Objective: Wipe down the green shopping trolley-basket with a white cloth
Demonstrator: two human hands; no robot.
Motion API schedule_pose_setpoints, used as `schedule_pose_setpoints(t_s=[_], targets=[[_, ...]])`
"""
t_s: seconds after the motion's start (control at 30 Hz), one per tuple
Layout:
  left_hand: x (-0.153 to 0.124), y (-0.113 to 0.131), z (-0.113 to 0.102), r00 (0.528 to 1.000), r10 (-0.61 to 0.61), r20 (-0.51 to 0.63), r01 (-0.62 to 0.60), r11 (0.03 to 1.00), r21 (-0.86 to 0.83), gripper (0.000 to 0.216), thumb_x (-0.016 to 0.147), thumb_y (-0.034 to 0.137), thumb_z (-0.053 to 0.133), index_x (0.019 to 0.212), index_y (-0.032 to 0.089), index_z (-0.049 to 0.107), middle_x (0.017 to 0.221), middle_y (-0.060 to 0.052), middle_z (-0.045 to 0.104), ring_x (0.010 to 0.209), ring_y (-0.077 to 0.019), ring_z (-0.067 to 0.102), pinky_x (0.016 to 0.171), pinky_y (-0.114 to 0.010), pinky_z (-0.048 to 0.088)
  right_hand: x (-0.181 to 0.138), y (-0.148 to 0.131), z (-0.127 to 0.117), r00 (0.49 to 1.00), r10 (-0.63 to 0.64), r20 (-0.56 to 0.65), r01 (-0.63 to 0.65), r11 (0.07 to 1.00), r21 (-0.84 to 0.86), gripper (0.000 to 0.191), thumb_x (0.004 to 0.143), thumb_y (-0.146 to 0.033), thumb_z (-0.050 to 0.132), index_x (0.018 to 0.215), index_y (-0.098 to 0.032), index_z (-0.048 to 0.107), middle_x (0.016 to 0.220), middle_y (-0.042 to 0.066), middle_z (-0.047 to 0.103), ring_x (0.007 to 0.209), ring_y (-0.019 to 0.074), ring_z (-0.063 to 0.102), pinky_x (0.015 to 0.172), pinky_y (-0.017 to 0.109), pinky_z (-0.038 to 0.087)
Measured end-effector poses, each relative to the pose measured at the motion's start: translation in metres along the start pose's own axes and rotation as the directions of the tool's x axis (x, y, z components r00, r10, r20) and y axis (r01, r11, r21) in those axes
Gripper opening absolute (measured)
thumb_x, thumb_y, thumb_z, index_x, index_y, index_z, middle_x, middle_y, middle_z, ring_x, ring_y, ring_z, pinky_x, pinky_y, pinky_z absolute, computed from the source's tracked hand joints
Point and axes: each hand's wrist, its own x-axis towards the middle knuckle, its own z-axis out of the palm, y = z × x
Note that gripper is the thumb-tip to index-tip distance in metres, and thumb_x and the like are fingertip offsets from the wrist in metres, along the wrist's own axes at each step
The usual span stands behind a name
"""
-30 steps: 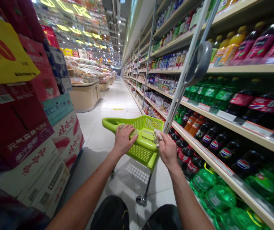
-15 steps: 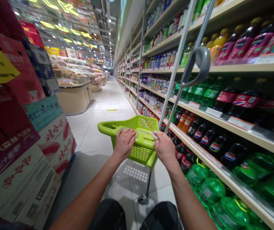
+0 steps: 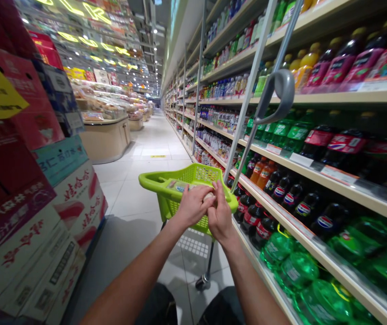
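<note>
A green plastic shopping cart with a basket stands just ahead of me. Over its near rim my left hand and my right hand meet, fingers touching. Between them is a small crumpled whitish piece, which looks like a tissue. The left fingers are curled against it. On the right, the fingers are pressed together at it, with the index finger pointing up. Neither hand grips the rim. A flat panel with a label shows at the cart's top, left of my hands; the hands partly cover it.
On the right, shelves of soda bottles run along the aisle, with a grey loop handle on a metal pole close by. Stacked drink cartons line the left. A food display counter lies farther on. Tiled floor stretches ahead.
My hands have come together: the left moved right off the cart's rim, the right moved slightly left. The whitish piece, earlier in my right hand, is now between both. The cart has hardly moved.
</note>
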Motion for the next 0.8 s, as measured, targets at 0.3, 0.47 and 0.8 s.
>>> schedule_pose_setpoints(t_s=[0.3,0.47,0.8], targets=[[-0.013,-0.032,-0.002,0.969,0.138,-0.206,-0.104,0.98,0.167,0.029,0.07,0.015,0.049,0.097,0.019,0.057,0.106,-0.006,0.062,0.102,-0.0189,0.053,0.097,-0.039,0.035,-0.004,0.021,-0.015,0.99,0.049,-0.135,-0.092,0.94,-0.329,0.051,0.079,-0.017,0.034,0.131,-0.017,0.031,0.108,0.008,0.06,0.104,0.0212,0.051,0.094,0.045,0.034],[-0.007,-0.071,-0.023,0.869,-0.106,-0.483,0.199,0.969,0.145,0.027,0.067,0.013,0.047,0.09,0.015,0.06,0.108,-0.009,0.06,0.102,-0.0227,0.054,0.092,-0.04,0.042,-0.004,0.02,-0.009,0.996,0.052,-0.066,-0.071,0.947,-0.315,0.047,0.083,-0.02,0.032,0.13,-0.016,0.033,0.097,0.006,0.063,0.095,0.0185,0.053,0.096,0.043,0.029],[-0.002,-0.035,0.01,0.942,0.196,-0.272,-0.134,0.964,0.232,0.031,0.071,0.011,0.044,0.098,0.017,0.058,0.111,-0.008,0.058,0.109,-0.0191,0.05,0.096,-0.036,0.041,-0.009,0.023,0.002,0.994,0.017,-0.11,-0.05,0.95,-0.308,0.045,0.085,-0.021,0.033,0.129,-0.017,0.033,0.091,0.004,0.064,0.091,0.018,0.053,0.098,0.044,0.024]])
